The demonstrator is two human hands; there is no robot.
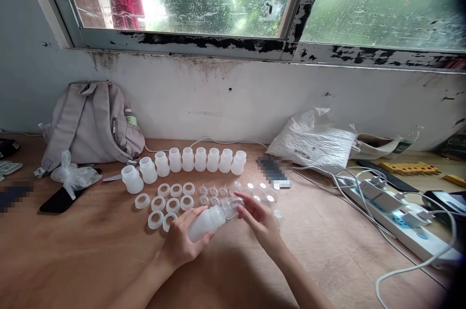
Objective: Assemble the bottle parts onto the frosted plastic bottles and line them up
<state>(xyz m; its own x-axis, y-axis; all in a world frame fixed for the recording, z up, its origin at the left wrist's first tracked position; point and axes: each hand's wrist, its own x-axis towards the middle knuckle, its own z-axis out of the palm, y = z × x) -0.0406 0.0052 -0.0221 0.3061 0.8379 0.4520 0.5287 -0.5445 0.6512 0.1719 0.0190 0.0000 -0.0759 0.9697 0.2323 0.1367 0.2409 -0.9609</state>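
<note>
My left hand is wrapped round a frosted white baby bottle, tilted with its neck up to the right. A clear dome-shaped cap sits at the neck end, and the fingers of my right hand are closed on it. Whether the cap is fully seated on the neck, I cannot tell. Just beyond my left hand lie several white screw rings. Small clear teats lie behind the cap. Clear round covers with white centres are partly hidden behind my right hand.
A row of similar frosted bottles stands open-necked at the back. A grey backpack and a tied plastic bag are on the left. On the right are a silver package, a power strip and loose white cables.
</note>
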